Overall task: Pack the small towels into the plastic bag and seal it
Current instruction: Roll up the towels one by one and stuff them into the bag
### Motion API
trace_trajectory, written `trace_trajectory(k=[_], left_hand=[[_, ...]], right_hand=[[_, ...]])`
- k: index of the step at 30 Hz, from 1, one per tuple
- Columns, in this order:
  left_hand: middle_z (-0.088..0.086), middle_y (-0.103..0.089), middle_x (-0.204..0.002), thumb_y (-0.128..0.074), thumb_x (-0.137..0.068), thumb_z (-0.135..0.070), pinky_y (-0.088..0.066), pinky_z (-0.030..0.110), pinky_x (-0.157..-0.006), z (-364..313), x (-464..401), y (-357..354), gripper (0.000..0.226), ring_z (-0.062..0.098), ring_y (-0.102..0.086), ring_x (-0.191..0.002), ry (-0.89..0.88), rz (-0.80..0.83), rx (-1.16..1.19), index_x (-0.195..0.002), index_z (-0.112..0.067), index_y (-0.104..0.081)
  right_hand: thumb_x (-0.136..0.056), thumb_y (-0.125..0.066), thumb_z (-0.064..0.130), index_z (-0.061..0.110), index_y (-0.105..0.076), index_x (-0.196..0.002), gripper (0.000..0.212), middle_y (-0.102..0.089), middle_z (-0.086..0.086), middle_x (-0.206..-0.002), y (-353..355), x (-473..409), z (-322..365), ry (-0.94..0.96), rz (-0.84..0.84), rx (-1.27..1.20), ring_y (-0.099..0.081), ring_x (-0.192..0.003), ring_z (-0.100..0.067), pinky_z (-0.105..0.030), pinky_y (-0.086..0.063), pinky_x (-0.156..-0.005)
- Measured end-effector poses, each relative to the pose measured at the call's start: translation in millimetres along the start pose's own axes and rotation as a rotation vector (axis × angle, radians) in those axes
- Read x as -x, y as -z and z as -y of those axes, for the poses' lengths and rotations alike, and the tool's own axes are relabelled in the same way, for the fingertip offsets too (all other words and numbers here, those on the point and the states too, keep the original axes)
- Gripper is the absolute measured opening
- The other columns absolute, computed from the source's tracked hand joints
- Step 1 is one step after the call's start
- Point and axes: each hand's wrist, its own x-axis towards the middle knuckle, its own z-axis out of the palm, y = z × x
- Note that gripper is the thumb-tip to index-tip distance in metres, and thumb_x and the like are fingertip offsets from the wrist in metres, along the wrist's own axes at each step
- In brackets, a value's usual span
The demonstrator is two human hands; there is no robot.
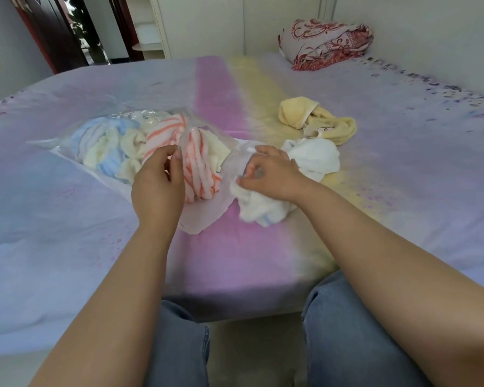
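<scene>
A clear plastic bag (67, 143) lies on the bed, its mouth facing right, stuffed with several small towels in blue, cream and orange stripes. An orange-striped towel (200, 174) bulges at the bag's mouth. My left hand (158, 180) pinches the upper edge of the bag's opening beside that towel. My right hand (266, 171) grips the other side of the opening, resting over a white towel (259, 208) that lies half at the mouth. Another white towel (316, 156) sits just right of my right hand, outside the bag.
A yellow towel (316, 118) lies further back on the bed sheet (403, 152). A folded red-patterned blanket (324, 43) sits at the far corner by the wall. My knees in jeans (344, 336) press against the bed's near edge.
</scene>
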Motion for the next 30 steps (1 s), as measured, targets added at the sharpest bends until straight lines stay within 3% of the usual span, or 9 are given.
trace_trajectory(k=[2,5,7,10,12,19,21,23,30], left_hand=[[-0.008,-0.061,-0.081,-0.041,-0.100,-0.042,-0.043,0.031,-0.066,1,0,2,0.028,0.015,-0.056,-0.078,0.001,-0.003,0.005,-0.108,-0.027,-0.064],[-0.008,-0.063,-0.082,-0.041,-0.100,-0.041,-0.048,0.035,-0.068,3,-1,4,0.028,0.018,-0.059,-0.079,-0.002,-0.005,0.015,-0.109,-0.028,-0.064],[-0.008,-0.063,-0.082,-0.042,-0.100,-0.040,-0.049,0.036,-0.068,4,-1,5,0.027,0.018,-0.059,-0.079,-0.008,0.000,0.024,-0.109,-0.028,-0.065],[-0.011,-0.061,-0.081,-0.042,-0.100,-0.038,-0.048,0.034,-0.068,6,-2,6,0.027,0.015,-0.058,-0.077,-0.010,-0.003,0.025,-0.109,-0.027,-0.065],[-0.012,-0.060,-0.080,-0.042,-0.100,-0.038,-0.048,0.032,-0.067,8,-2,7,0.027,0.014,-0.057,-0.076,-0.007,-0.003,0.034,-0.109,-0.027,-0.065],[-0.008,-0.062,-0.075,-0.043,-0.100,-0.039,-0.047,0.031,-0.064,10,-5,7,0.028,0.016,-0.059,-0.072,-0.016,-0.022,0.086,-0.108,-0.024,-0.066],[-0.010,-0.058,-0.069,-0.044,-0.099,-0.039,-0.043,0.028,-0.061,9,-6,6,0.029,0.014,-0.057,-0.070,0.000,-0.031,0.090,-0.107,-0.023,-0.066],[-0.012,-0.057,-0.067,-0.044,-0.099,-0.038,-0.041,0.025,-0.059,9,-7,6,0.028,0.010,-0.054,-0.068,0.022,-0.032,0.104,-0.105,-0.023,-0.067],[-0.010,-0.061,-0.072,-0.048,-0.098,-0.033,-0.049,0.027,-0.069,13,-12,13,0.020,0.009,-0.057,-0.067,0.107,-0.010,0.292,-0.095,-0.025,-0.066]], right_hand=[[-0.065,-0.062,0.073,0.046,-0.047,-0.122,0.064,0.005,0.006,-0.160,-7,-6,-14,-0.070,0.137,0.187,0.008,-0.147,-0.031,-0.063,-0.001,-0.111],[-0.062,-0.055,0.081,0.041,0.003,-0.148,0.111,0.027,-0.005,-0.157,-12,-23,-46,-0.279,0.220,0.278,0.017,-0.145,-0.037,-0.063,-0.004,-0.113],[-0.076,-0.058,0.066,0.031,0.000,-0.150,0.101,0.007,-0.015,-0.159,-10,-32,-67,-0.392,0.239,0.247,-0.008,-0.145,-0.040,-0.053,-0.020,-0.113],[-0.083,-0.058,0.052,0.011,-0.034,-0.133,0.069,-0.047,-0.018,-0.136,-9,-35,-73,-0.395,0.225,0.235,-0.046,-0.122,-0.037,-0.041,-0.036,-0.094],[-0.085,-0.060,0.045,0.008,-0.042,-0.123,0.056,-0.058,-0.015,-0.123,-13,-37,-69,-0.341,0.200,0.218,-0.056,-0.108,-0.032,-0.037,-0.041,-0.085],[-0.078,-0.068,0.038,0.020,-0.032,-0.135,0.070,-0.055,0.003,-0.111,29,9,-3,-0.063,0.310,-0.003,-0.056,-0.096,-0.018,-0.027,-0.044,-0.070],[-0.072,-0.070,0.032,0.023,-0.038,-0.131,0.068,-0.061,0.001,-0.115,37,24,12,0.097,0.398,-0.112,-0.062,-0.102,-0.019,-0.035,-0.052,-0.082],[-0.068,-0.070,0.022,0.026,-0.049,-0.120,0.057,-0.066,0.000,-0.113,40,35,18,0.184,0.417,-0.361,-0.065,-0.104,-0.016,-0.038,-0.055,-0.088],[-0.059,-0.064,-0.015,0.016,-0.067,-0.083,0.039,-0.071,0.006,-0.064,55,37,25,0.200,0.178,-1.365,-0.069,-0.060,-0.006,-0.017,-0.053,-0.053]])
